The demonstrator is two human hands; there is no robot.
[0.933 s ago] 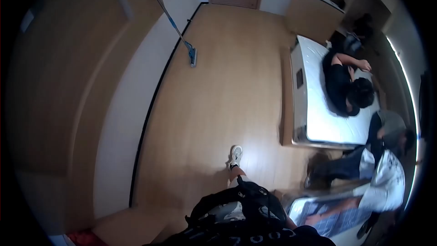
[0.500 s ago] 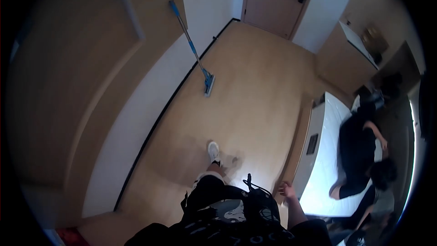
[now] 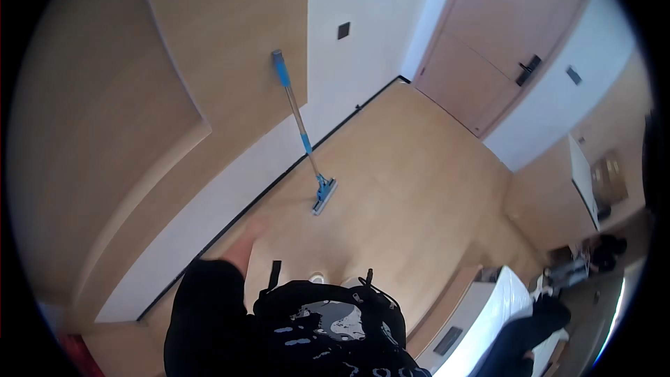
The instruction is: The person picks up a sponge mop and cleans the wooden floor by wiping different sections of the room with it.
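A squeeze-type sponge mop point(image 3: 301, 129) with a blue-and-metal handle leans against the wood-panelled wall. Its flat mop head point(image 3: 324, 197) rests on the floor near the black skirting. My left hand point(image 3: 257, 229) reaches forward, below and left of the mop head and apart from it. Motion smears its fingers, so whether they are open or closed is hidden. My right hand is out of view.
At the far end stands a closed door point(image 3: 499, 49) with a black handle. A plastic-covered mattress point(image 3: 499, 307) lies on the right, with a person in black point(image 3: 523, 335) over it. Behind is a wooden cabinet point(image 3: 541, 195). Wood-look floor point(image 3: 412, 181) runs between.
The view has turned and moved nearer the mop, which now sits lower in the picture. My left hand has come into view, reaching forward; my right hand has dropped out of sight.
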